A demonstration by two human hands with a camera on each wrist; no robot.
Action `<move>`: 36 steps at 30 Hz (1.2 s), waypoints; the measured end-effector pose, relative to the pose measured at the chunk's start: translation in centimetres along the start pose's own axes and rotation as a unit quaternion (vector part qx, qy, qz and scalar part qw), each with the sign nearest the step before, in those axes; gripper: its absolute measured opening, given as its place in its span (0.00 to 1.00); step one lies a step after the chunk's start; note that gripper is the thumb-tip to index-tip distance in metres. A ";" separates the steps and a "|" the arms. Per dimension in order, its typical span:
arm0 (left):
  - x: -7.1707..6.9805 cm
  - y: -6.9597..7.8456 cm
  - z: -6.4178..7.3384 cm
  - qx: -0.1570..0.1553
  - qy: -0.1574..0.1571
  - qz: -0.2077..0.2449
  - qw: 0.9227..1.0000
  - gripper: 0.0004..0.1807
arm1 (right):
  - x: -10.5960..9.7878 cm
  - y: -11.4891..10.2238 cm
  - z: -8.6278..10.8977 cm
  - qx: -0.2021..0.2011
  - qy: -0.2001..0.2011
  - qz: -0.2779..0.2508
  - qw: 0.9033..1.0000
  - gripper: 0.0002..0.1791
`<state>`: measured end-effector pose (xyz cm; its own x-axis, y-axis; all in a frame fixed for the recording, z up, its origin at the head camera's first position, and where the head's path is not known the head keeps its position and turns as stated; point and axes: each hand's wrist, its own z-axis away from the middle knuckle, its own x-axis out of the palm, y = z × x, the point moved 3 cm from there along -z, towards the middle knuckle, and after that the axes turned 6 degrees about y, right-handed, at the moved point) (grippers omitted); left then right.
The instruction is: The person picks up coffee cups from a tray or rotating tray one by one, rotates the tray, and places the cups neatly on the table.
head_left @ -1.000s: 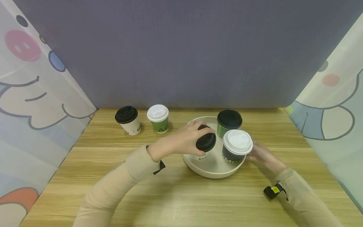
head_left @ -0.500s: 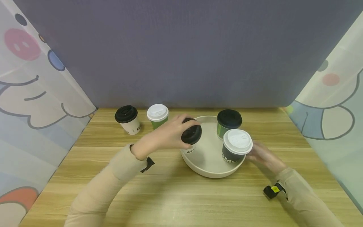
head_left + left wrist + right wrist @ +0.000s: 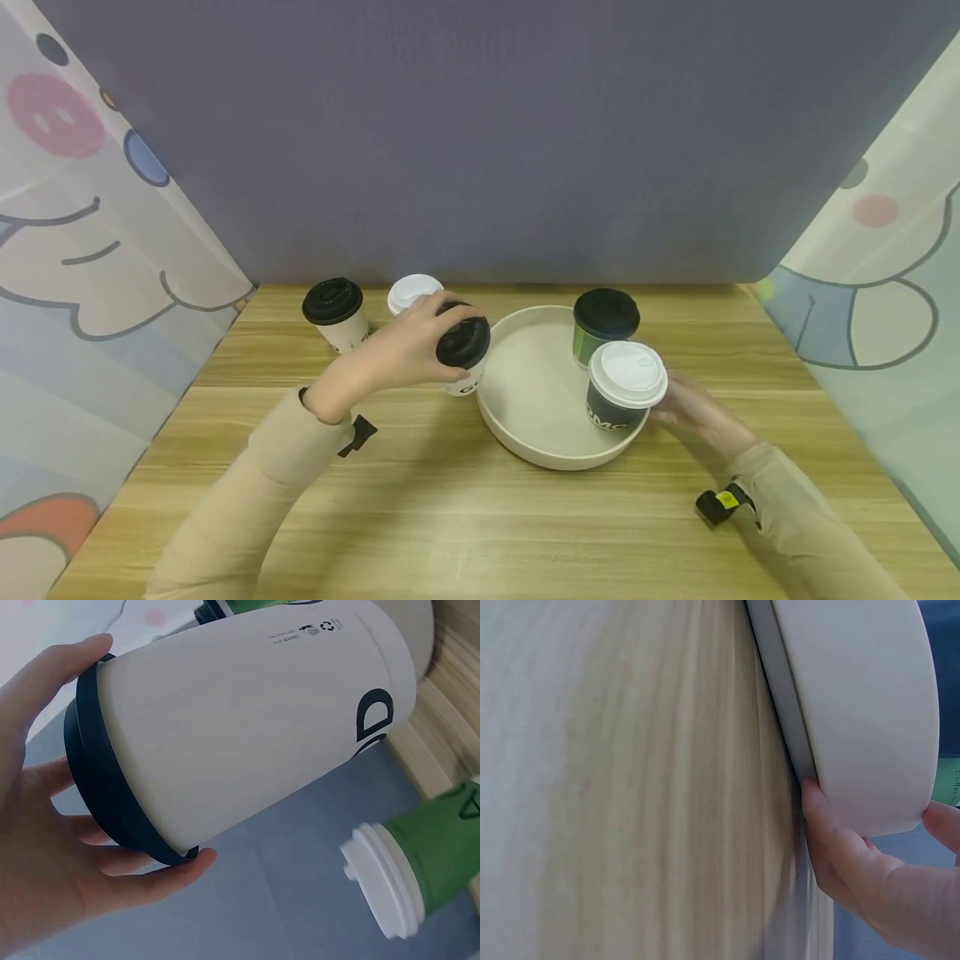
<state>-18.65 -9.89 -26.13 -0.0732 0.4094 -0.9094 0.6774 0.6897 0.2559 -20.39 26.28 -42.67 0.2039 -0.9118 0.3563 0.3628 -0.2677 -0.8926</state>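
My left hand (image 3: 393, 350) grips a white paper coffee cup (image 3: 247, 727) by its black lid (image 3: 463, 340), thumb and fingers spread round the lid's edge. The cup is just left of a round cream tray (image 3: 536, 383). My right hand (image 3: 701, 417) holds the tray's right side; in the right wrist view its fingers (image 3: 840, 844) reach under the base and the thumb is at the rim. Inside the tray stand a dark cup with a white lid (image 3: 628, 375) and a green cup with a black lid (image 3: 606, 315), which the dark cup partly overlaps.
At the back left stands another white cup with a black lid (image 3: 333, 302). Beside it, a green cup with a white lid (image 3: 382, 881) is mostly hidden behind my left hand in the head view. A grey panel (image 3: 480, 142) closes off the table's (image 3: 465, 517) back edge.
My left hand has carried the white cup leftward, from over the tray to past its left rim. The right hand and the tray have stayed in place.
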 end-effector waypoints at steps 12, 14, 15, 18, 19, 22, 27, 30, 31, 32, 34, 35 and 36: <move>-0.7 -3.2 2.3 -0.048 0.014 -0.004 0.999 0.38 | -0.2 0.2 0.0 0.006 0.017 0.008 1.000 0.05; -0.8 -3.8 2.7 -0.060 0.012 -0.002 0.998 0.38 | -0.3 0.2 0.0 0.009 0.021 0.006 1.000 0.05; -0.9 -4.0 3.0 -0.069 0.009 -0.001 0.998 0.38 | -0.3 0.2 0.1 0.009 0.022 0.012 1.000 0.06; -1.3 -4.8 3.6 -0.096 -0.005 0.003 0.995 0.38 | -0.3 0.2 0.0 0.010 0.023 0.016 1.000 0.05; -1.4 -5.1 3.9 -0.107 -0.010 0.004 0.994 0.38 | -0.2 0.1 0.1 0.011 0.025 0.012 1.000 0.05; -1.6 -5.9 4.4 -0.126 -0.013 0.004 0.992 0.38 | -0.2 0.0 0.2 0.014 0.026 0.002 1.000 0.07; -2.0 -7.0 5.3 -0.138 -0.007 -0.002 0.990 0.37 | -0.2 0.1 0.2 0.007 0.016 -0.008 1.000 0.05; -2.3 -7.5 5.7 -0.143 -0.004 -0.005 0.990 0.38 | -0.1 0.2 0.2 0.000 0.008 -0.007 1.000 0.07; -2.3 -7.7 5.9 -0.145 -0.004 -0.005 0.989 0.38 | -0.1 0.1 0.2 -0.003 0.007 -0.003 1.000 0.07; -2.4 -7.9 6.0 -0.147 -0.003 -0.006 0.989 0.38 | -0.1 0.1 0.2 -0.002 0.010 0.000 1.000 0.07; -2.5 -8.2 6.4 -0.154 -0.005 -0.005 0.988 0.38 | -0.1 0.0 0.3 -0.003 0.014 0.008 1.000 0.06; -2.6 -8.3 6.6 -0.157 -0.007 -0.005 0.988 0.38 | -0.1 0.0 0.3 -0.002 0.017 0.011 1.000 0.05; -2.6 -8.5 6.8 -0.160 -0.007 -0.005 0.987 0.38 | -0.1 -0.1 0.3 0.000 0.020 0.015 1.000 0.05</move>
<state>-19.25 -20.88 -28.17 -0.0672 0.3944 -0.9165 0.4113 0.8478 0.3347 -20.18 26.51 -42.58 0.1780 -0.9314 0.3175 0.3562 -0.2398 -0.9031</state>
